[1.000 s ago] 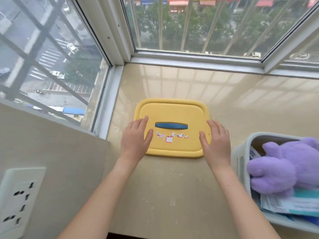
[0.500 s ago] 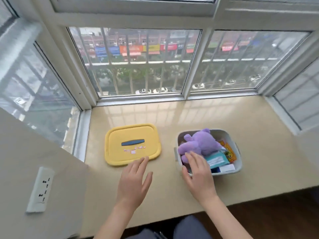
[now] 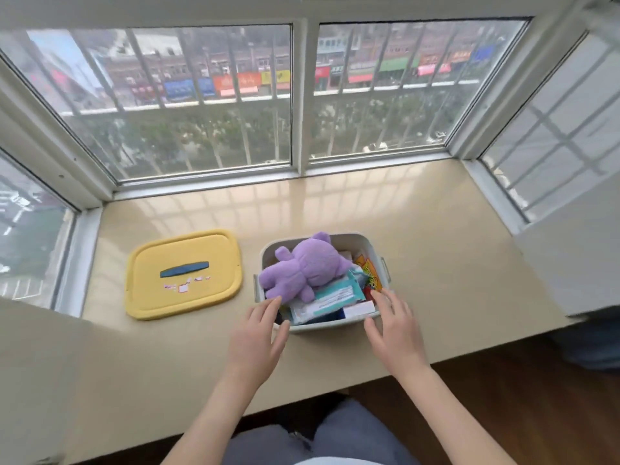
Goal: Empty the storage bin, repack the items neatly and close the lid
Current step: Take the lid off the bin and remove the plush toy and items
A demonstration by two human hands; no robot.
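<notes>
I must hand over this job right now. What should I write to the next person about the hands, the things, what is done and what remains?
Left hand: open, at the near left corner of the storage bin, holding nothing.
Right hand: open, at its near right corner, holding nothing.
Lid: off, flat on the sill, left of the bin.
Purple plush toy lies on top of the packets, all inside the bin.
Done: lid removed. Left: empty the bin, repack, close.
</notes>
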